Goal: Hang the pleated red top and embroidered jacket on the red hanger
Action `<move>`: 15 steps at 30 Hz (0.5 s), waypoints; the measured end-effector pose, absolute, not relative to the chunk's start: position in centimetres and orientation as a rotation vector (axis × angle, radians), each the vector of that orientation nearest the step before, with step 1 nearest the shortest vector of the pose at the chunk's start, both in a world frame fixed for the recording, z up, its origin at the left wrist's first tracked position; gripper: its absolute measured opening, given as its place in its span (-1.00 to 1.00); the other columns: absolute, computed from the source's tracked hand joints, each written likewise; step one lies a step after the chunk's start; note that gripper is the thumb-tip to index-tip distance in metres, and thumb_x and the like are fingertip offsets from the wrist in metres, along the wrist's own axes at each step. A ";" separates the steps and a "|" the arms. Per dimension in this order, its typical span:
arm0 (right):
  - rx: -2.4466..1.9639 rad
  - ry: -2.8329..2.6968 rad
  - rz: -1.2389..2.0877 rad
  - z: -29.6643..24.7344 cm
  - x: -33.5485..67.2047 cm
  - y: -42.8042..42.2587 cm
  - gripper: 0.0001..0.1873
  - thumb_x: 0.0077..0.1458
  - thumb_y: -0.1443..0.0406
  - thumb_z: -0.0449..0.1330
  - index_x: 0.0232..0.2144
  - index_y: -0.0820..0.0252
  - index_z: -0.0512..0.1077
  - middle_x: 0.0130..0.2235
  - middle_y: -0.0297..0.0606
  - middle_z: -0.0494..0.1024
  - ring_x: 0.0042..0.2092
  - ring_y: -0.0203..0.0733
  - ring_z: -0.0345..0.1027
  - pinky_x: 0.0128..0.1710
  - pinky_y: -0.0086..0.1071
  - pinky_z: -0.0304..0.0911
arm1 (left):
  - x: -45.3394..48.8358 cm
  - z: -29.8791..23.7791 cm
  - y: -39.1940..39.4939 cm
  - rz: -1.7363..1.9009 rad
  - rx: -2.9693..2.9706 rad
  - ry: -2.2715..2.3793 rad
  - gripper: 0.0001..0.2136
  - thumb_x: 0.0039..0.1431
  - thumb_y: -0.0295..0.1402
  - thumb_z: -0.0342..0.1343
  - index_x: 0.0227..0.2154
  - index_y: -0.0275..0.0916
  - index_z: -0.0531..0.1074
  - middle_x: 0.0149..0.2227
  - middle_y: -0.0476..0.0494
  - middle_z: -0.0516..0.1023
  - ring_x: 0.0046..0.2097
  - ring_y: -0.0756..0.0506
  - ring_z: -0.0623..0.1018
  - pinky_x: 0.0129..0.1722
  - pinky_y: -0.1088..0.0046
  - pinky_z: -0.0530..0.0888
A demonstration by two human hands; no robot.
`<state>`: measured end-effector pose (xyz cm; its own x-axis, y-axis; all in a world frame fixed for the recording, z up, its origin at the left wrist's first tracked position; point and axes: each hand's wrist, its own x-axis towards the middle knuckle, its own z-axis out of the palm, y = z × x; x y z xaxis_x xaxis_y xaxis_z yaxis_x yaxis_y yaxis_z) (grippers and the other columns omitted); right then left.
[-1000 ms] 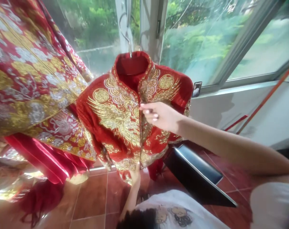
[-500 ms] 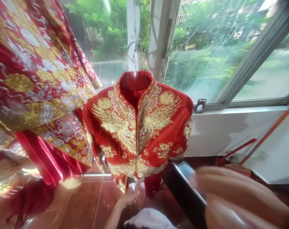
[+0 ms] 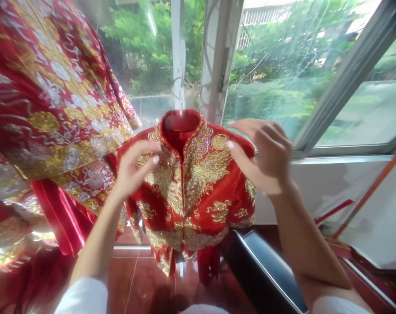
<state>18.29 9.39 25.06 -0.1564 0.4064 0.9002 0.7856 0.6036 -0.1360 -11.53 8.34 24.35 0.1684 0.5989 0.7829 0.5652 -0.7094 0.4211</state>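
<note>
A red jacket (image 3: 204, 205) with gold and silver embroidery and a stand-up collar hangs upright from a metal hanger (image 3: 181, 102) by the window. My left hand (image 3: 135, 168) is in front of the shoulder at the picture's left, thumb and fingers apart. By the opposite shoulder is my right hand (image 3: 266, 150), its thumb and index finger spread over a round gold motif. Neither hand grips the cloth. Whether the fingertips touch it, I cannot tell.
Long red embroidered garments (image 3: 67, 104) hang at the left. A black, shiny box-shaped object (image 3: 266, 270) stands below the jacket at the right. An orange pole (image 3: 370, 192) leans by the white wall. Behind the jacket are sliding windows (image 3: 269, 87).
Both hands have risen from the bottom of the picture to the jacket's shoulders. My right hand and arm now cover the phone on the sill. The jacket appears slightly lower in view.
</note>
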 end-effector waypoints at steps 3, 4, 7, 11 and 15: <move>-1.053 -1.882 -0.320 24.8 19.1 14.3 -0.65 0.13 0.23 0.14 -0.04 0.24 0.44 -0.14 -0.10 0.54 -0.12 -0.06 0.38 -0.06 -0.15 0.26 | -13.4 28.0 12.9 1.437 2.601 1.632 -0.63 0.09 -0.17 0.16 -0.07 -0.21 0.44 -0.12 -0.25 0.51 -0.05 -0.23 0.45 -0.03 0.21 0.36; -1.090 -1.897 -0.247 24.6 19.6 15.7 -0.72 0.15 0.23 0.11 -0.14 0.24 0.47 -0.26 -0.16 0.54 -0.23 -0.13 0.38 -0.15 -0.23 0.26 | -13.9 28.6 14.1 1.313 2.624 1.730 -0.68 0.12 -0.16 0.12 -0.13 -0.24 0.46 -0.24 -0.22 0.52 -0.15 -0.20 0.46 -0.11 0.25 0.37; -1.096 -1.847 -0.024 24.7 21.4 18.8 -0.66 0.20 0.17 0.05 -0.53 0.23 0.39 -0.57 -0.36 0.28 -0.48 -0.32 0.16 -0.40 -0.41 0.10 | -15.0 29.5 15.7 1.160 2.612 1.795 -0.66 0.21 -0.10 -0.04 -0.48 -0.26 0.41 -0.56 -0.05 0.32 -0.43 -0.07 0.35 -0.33 0.38 0.30; -1.033 -1.769 0.392 25.2 22.8 21.3 -0.55 0.14 0.05 0.10 -0.65 0.21 0.24 -0.61 -0.42 0.17 -0.52 -0.38 0.04 -0.48 -0.45 -0.02 | -16.2 29.9 15.9 1.076 2.447 1.577 -0.54 0.19 0.04 -0.09 -0.61 -0.23 0.30 -0.63 -0.01 0.23 -0.49 -0.01 0.27 -0.43 0.45 0.25; -1.073 -1.722 0.402 24.4 22.5 21.5 -0.57 0.13 0.02 0.08 -0.59 0.21 0.31 -0.56 -0.33 0.32 -0.48 -0.30 0.17 -0.42 -0.40 0.13 | -17.1 29.2 16.2 0.969 2.289 1.498 -0.52 0.10 0.14 -0.01 -0.46 -0.24 0.42 -0.52 -0.06 0.43 -0.42 -0.04 0.36 -0.40 0.47 0.31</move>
<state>22.47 21.45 24.41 -0.0800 0.8089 0.5825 0.4673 0.5466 -0.6949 -17.06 16.21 29.16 0.2552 0.8819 0.3964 0.7233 -0.4462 0.5270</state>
